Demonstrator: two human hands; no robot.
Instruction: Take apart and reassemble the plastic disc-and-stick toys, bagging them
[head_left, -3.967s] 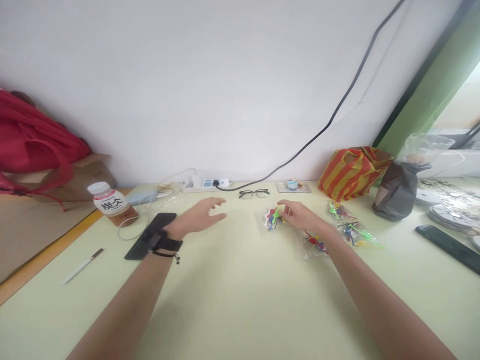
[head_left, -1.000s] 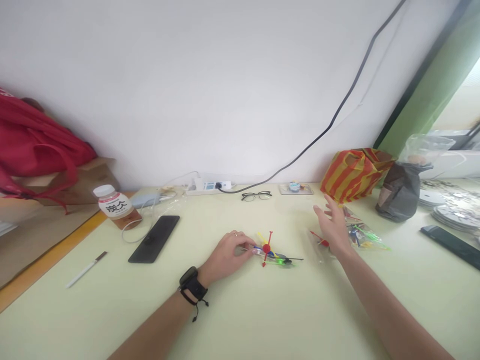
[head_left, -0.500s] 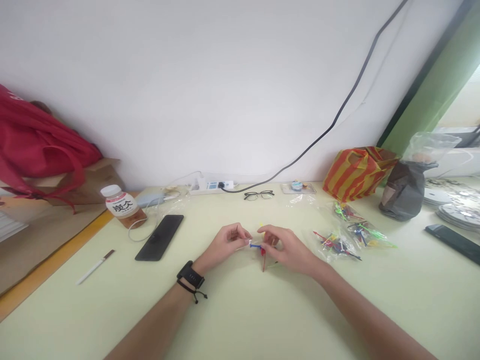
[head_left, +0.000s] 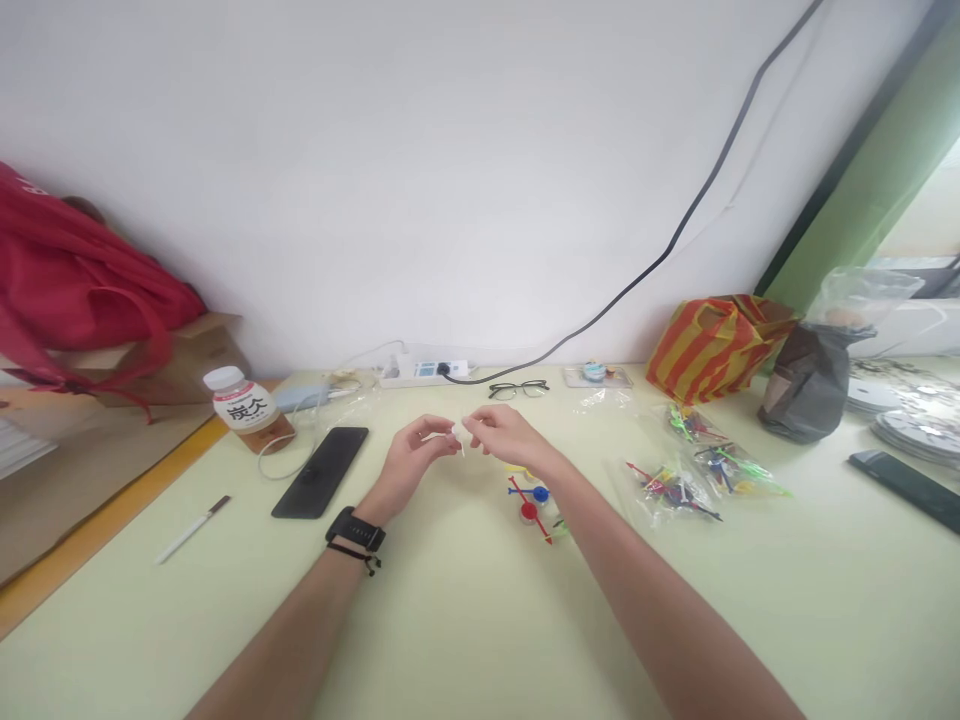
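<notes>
1. Head view, changes: half a second ago we had both hands low over the coloured pieces; now our left hand point(head_left: 411, 462) and right hand point(head_left: 508, 438) meet farther from us, toward the wall. The blue spinner point(head_left: 541, 494), then at our right fingertips, now lies on the tabletop point(head_left: 457, 620) beside the red spinner point(head_left: 529, 511), both uncovered.
2. Head view, fingers: we pinch a small white piece point(head_left: 463, 445) between the fingers of both hands, thumbs against forefingers.
3. Head view, the piece: it is plain white, with a thin stem pointing down, held in front of the glasses point(head_left: 519, 390); the rest is too small and hidden to make out.
4. Head view, nearby: a yellow piece point(head_left: 517, 468) and a green piece point(head_left: 560, 524) show partly by our right forearm; clear packets point(head_left: 671, 490) of coloured pieces lie farther right.
</notes>
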